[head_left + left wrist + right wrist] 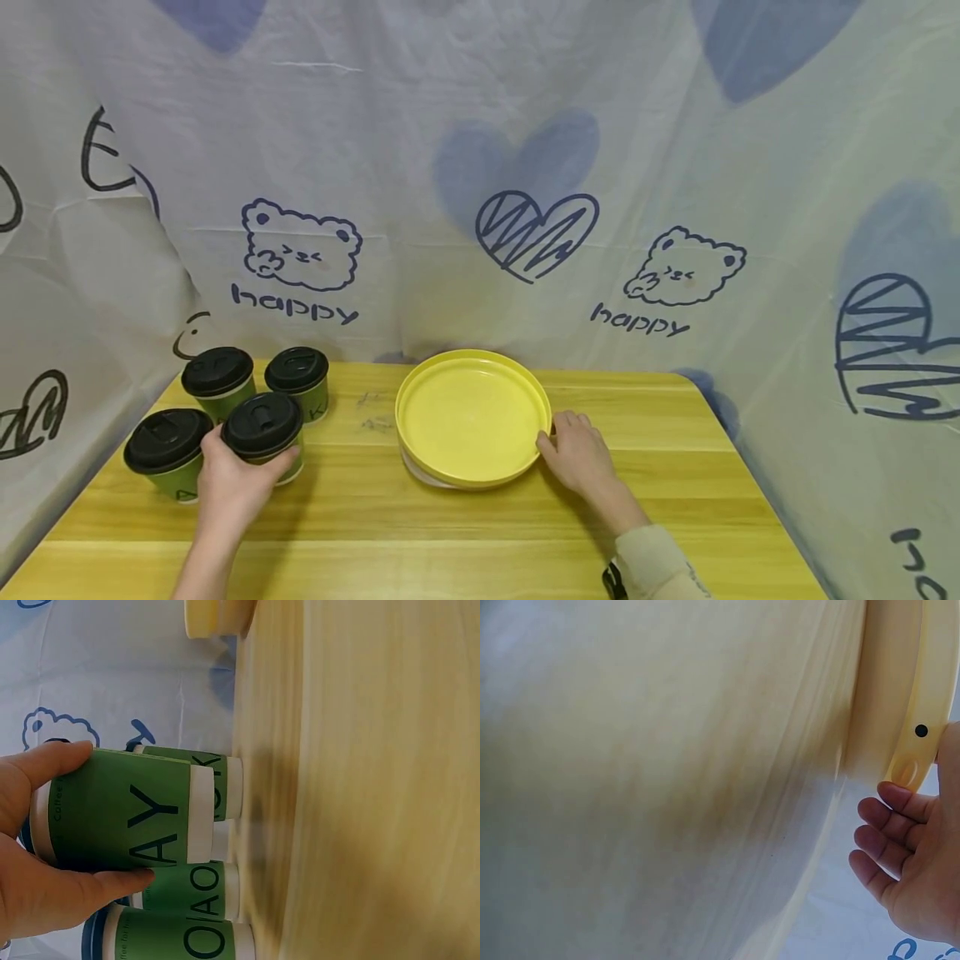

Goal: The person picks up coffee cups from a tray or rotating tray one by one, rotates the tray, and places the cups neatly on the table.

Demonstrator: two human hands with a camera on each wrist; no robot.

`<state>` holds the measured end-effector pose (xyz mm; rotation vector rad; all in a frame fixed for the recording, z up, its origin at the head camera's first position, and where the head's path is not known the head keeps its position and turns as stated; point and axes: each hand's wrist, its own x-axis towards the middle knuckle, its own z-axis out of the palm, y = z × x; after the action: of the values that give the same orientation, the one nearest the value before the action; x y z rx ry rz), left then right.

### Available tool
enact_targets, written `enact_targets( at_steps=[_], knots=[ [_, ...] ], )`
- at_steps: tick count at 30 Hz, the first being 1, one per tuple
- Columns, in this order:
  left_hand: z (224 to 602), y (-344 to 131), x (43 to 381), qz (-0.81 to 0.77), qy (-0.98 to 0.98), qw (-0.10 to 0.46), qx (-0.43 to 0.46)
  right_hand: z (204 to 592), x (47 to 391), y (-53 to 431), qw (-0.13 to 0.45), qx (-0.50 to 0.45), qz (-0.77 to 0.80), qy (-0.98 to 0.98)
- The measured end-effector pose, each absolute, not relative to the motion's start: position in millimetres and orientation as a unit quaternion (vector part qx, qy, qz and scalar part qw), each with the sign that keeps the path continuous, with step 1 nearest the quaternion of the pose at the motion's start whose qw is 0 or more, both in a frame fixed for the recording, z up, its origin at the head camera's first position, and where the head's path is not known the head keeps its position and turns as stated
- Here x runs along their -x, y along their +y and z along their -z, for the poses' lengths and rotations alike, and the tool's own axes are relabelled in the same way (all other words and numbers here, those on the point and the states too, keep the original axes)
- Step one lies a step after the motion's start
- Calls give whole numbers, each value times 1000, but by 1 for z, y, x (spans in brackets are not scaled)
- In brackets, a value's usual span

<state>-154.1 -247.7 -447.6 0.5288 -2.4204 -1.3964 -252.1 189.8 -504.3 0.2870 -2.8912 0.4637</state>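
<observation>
My left hand [234, 482] grips a green paper coffee cup [112, 806] with a black lid [262, 423], thumb and fingers on opposite sides. In the left wrist view the cup is upright, its white base a little above the table. Three similar lidded cups stand close by: one at the left [168, 442], one behind it [219, 379], and one at the back right [297, 372]. My right hand [581, 454] pinches the right edge of a round yellow tray [472, 417], the thumb at its rim. In the right wrist view the fingertips [894, 793] meet its side; the thumb is hidden.
The tray sits on a pale base [427, 477] on the wood-grain table [360, 533]. A printed cloth [420, 283] hangs behind the table and along both sides.
</observation>
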Motion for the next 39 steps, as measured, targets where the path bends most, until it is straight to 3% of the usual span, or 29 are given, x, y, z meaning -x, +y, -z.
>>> enact_targets(
  at_steps=[39],
  knots=[
    [464,-262,162,498,-837,84,-209,504,250,189,95,-99,-158,-978]
  ],
)
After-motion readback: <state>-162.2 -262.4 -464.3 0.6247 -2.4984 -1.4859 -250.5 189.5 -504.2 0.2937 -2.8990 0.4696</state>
